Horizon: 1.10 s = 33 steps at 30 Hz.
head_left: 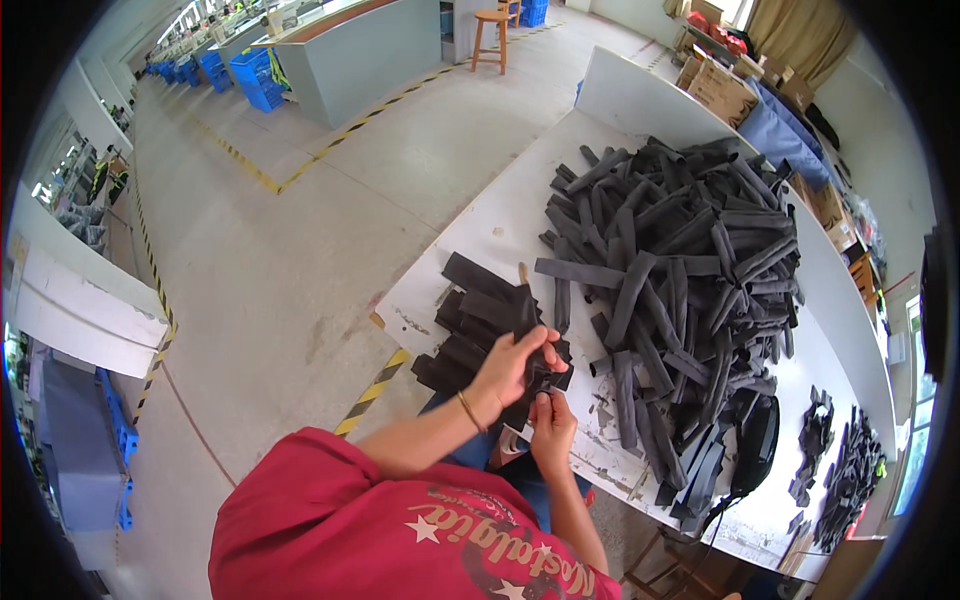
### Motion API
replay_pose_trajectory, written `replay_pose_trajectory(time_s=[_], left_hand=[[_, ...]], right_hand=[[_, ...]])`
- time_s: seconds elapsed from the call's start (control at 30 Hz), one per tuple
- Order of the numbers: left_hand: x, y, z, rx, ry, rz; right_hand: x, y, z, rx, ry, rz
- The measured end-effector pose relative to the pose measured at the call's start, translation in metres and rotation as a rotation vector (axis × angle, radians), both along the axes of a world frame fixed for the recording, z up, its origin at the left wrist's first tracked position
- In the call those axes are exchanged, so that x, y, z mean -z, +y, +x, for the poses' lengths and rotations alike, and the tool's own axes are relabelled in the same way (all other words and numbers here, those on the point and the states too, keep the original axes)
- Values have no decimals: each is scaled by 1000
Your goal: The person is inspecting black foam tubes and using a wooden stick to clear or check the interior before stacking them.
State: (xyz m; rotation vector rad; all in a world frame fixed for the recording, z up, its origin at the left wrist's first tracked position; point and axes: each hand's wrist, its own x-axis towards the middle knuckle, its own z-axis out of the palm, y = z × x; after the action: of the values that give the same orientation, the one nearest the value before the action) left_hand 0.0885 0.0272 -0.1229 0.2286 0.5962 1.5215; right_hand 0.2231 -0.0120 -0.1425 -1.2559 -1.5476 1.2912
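My left hand (512, 368) is closed around a dark fabric strip (526, 312) at the table's near edge. A thin tan stick-like tip (523, 272) pokes up at the strip's far end; how it is joined to the fabric is hidden. Just below, my right hand (553, 432) pinches the lower part of the same dark fabric, thumb uppermost. Something small and pale shows by the right thumb, too small to name. Left of my hands lies a row of flat black fabric tubes (462, 345), partly covered by my left hand.
A large heap of black fabric tubes (680, 270) covers the middle of the white table (480, 225). Toward the right end lie a black pouch-like item (757, 445) and smaller dark pieces (850, 475). A raised white panel (640, 95) borders the far side. A wooden stool (490, 40) stands beyond.
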Motion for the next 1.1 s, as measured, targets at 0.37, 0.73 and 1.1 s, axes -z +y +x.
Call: replay_pose_trajectory(time_s=[0.37, 0.73, 1.1], left_hand=[[-12, 12, -4, -175, -4, -104], [-26, 9, 10, 69, 139, 23], [-34, 5, 3, -26, 273, -20]], right_hand=[[7, -50, 4, -1, -111, -67], [-14, -63, 48, -48, -43, -287], [-23, -71, 28, -109, 69, -380]])
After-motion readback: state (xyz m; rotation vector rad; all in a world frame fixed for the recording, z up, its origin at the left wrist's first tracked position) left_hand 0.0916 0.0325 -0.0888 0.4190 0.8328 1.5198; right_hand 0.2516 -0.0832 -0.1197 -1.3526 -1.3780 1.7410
